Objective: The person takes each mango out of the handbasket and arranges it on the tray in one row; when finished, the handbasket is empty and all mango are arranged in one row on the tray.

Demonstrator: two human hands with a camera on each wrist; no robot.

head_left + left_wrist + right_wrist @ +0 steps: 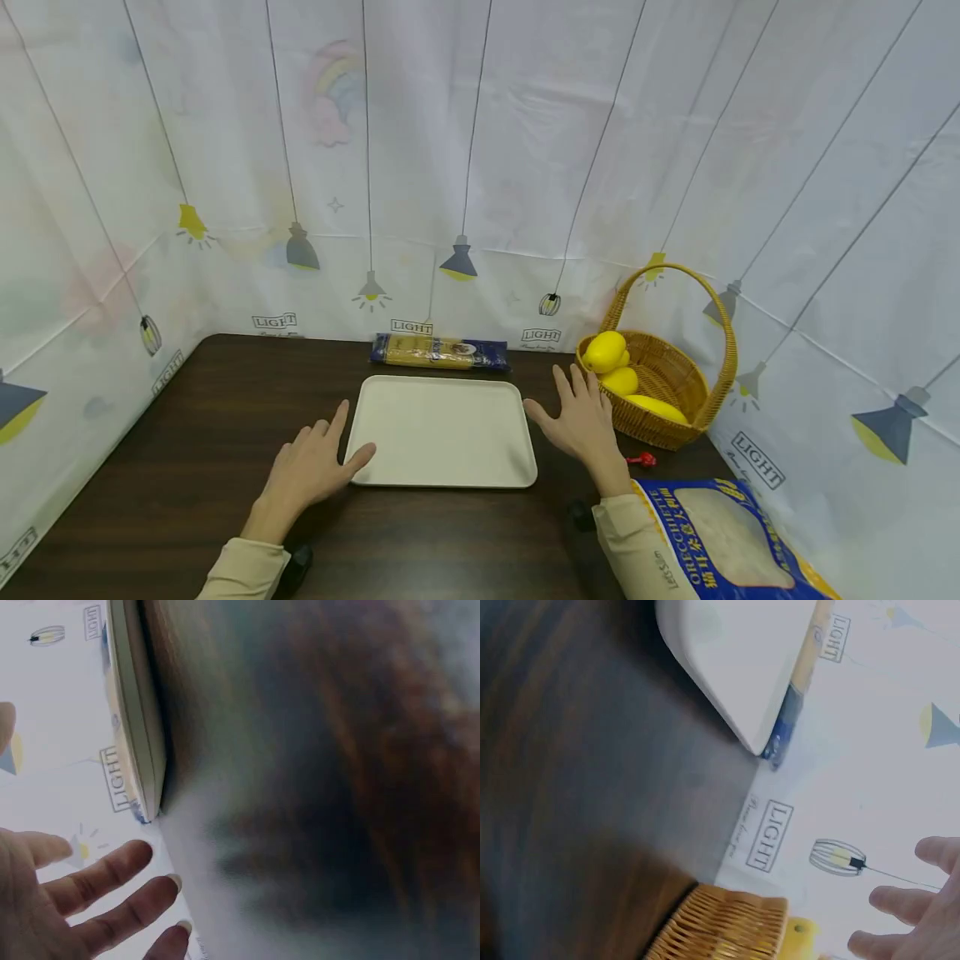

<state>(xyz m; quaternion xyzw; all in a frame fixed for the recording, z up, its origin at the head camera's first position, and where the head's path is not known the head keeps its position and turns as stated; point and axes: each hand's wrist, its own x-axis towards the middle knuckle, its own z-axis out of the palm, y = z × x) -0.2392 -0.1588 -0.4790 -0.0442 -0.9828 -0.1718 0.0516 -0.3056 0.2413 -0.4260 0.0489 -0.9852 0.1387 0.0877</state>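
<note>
"White tray (442,429), where does it sit?"

"Flat at the middle of the scene, between the two hands. A pale curtain (420,150) printed with hanging lamps stands on the left, far and right sides, and the dark table (187,433) carries everything."

"What's on the right?"

"A wicker basket (667,367) with a tall handle, far right, standing upright. Nearer is a blue-and-yellow bag (727,533) marked ORECCHIETTE, its left part behind the right forearm."

"And beyond the tray?"

"A long pasta packet (431,352) with dark blue ends, lying by the table's far edge."

"The hands?"

"The left hand (307,467) is spread wide and grips nothing; its thumb overlaps the tray's near left corner, but I cannot tell whether they touch. The right hand (581,421) is spread too, and holds nothing, between tray and basket."

"Anything smaller?"

"Yellow fruits (604,352) in the basket's left part, then a tiny red object (643,459) on the table, just right of the right wrist."
</note>
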